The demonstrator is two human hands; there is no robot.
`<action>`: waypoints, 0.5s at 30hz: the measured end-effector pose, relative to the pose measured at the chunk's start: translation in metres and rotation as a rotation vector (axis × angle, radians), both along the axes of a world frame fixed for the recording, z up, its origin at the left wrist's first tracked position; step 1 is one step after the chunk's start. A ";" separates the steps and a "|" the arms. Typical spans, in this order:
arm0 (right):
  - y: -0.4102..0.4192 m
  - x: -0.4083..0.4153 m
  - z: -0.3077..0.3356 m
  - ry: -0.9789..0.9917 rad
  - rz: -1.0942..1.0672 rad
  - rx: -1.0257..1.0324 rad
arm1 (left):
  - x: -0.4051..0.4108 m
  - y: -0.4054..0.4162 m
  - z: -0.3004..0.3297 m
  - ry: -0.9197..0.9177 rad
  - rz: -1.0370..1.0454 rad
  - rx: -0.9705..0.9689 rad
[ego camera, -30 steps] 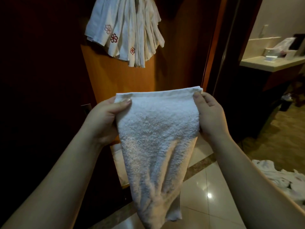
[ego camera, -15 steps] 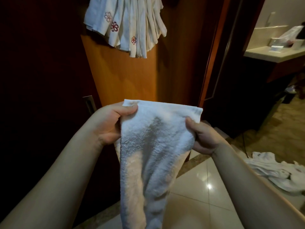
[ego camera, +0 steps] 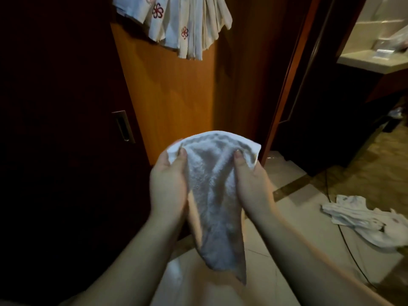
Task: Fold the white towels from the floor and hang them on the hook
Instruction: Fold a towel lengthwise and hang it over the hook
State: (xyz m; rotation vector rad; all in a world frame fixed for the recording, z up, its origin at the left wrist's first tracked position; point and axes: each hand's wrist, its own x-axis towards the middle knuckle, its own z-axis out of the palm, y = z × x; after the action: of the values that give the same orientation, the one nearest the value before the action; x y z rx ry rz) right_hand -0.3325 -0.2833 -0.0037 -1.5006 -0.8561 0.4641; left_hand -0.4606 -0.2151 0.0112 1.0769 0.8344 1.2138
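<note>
A white terry towel (ego camera: pixel 215 195) hangs in front of me, bunched at its top edge. My left hand (ego camera: pixel 169 186) pinches the top left corner with the thumb on the near side. My right hand (ego camera: pixel 251 184) pinches the top right part the same way. The two hands are close together and the towel sags between them, its tail reaching down over the floor. Several folded white towels with red flower marks (ego camera: pixel 176 21) hang at the top against the wooden door; the hook itself is hidden. More white towels (ego camera: pixel 364 221) lie crumpled on the floor at the right.
An orange wooden door panel (ego camera: pixel 172 102) stands straight ahead, with a dark sliding door and its recessed metal handle (ego camera: pixel 123 127) to the left. A doorway at the right opens onto a pale counter (ego camera: pixel 373 60). Glossy floor tiles (ego camera: pixel 293 217) lie below.
My hands have come down and closer together, so the towel's top edge, stretched wide before, is now bunched and folding in. The view has tilted down.
</note>
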 end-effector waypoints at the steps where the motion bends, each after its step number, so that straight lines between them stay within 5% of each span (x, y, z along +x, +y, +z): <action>1: -0.002 -0.008 -0.007 0.045 0.034 0.031 | 0.003 -0.013 -0.003 -0.019 0.007 0.000; 15: -0.009 -0.021 -0.007 0.150 0.370 0.168 | 0.006 -0.047 0.007 0.087 -0.185 0.126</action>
State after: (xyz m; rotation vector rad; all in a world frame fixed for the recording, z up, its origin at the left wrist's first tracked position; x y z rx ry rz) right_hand -0.3537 -0.2922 -0.0110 -1.1400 -1.0301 0.7476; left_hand -0.4543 -0.2622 0.0185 1.2885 0.7141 1.0809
